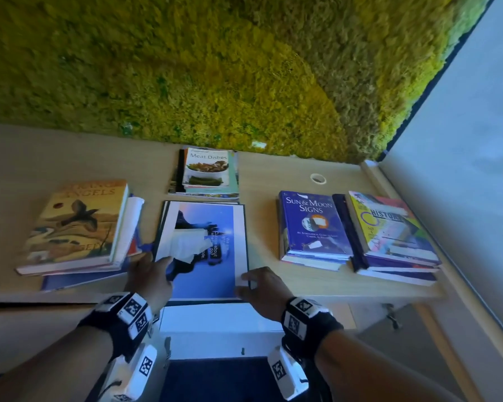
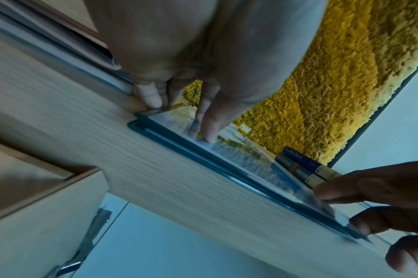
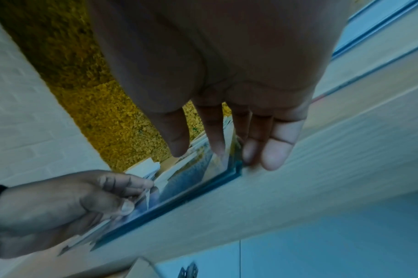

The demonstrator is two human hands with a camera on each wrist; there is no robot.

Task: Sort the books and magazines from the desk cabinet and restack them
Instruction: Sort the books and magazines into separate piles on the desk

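Blue magazine (image 1: 206, 274) cover text blurred, mostly illegible.

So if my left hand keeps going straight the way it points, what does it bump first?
Probably the white torn patch on the blue magazine that your left hand holds. It's hard to judge depth here.

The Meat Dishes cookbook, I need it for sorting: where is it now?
In the head view, the Meat Dishes cookbook tops the stack at the back centre of the desk, by the moss wall, just behind the blue magazine.
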